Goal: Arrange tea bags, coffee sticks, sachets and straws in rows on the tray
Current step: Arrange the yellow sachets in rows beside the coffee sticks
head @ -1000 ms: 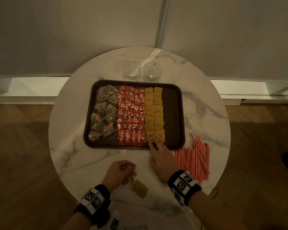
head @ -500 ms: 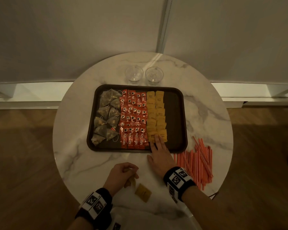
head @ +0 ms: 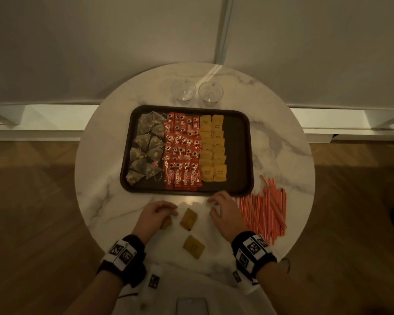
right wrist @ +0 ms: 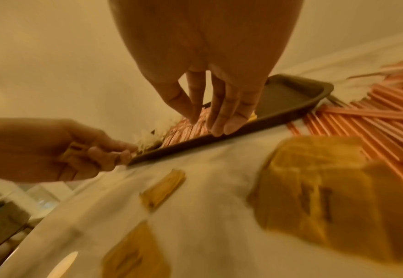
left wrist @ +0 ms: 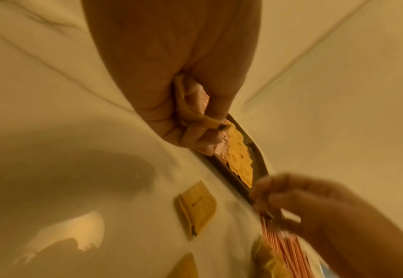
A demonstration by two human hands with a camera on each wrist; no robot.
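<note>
A dark tray (head: 241,155) on the round marble table holds rows of pyramid tea bags (head: 146,146), red coffee sticks (head: 182,153) and yellow sachets (head: 213,148); its right strip is bare. My left hand (head: 156,214) is curled round yellow sachets (left wrist: 188,111) just in front of the tray. Two loose yellow sachets (head: 188,218) (head: 193,246) lie on the table between my hands. My right hand (head: 223,210) hovers by the tray's front edge (right wrist: 219,139), fingers relaxed and holding nothing. Red straws (head: 264,212) lie piled to its right.
Two clear glasses (head: 183,90) (head: 210,92) stand behind the tray near the wall. The table's rounded edge (head: 300,223) runs close behind the straws. Wooden floor lies on both sides.
My right hand has pulled back off the tray's yellow sachets to the table's near side. A second loose sachet now lies by my left hand.
</note>
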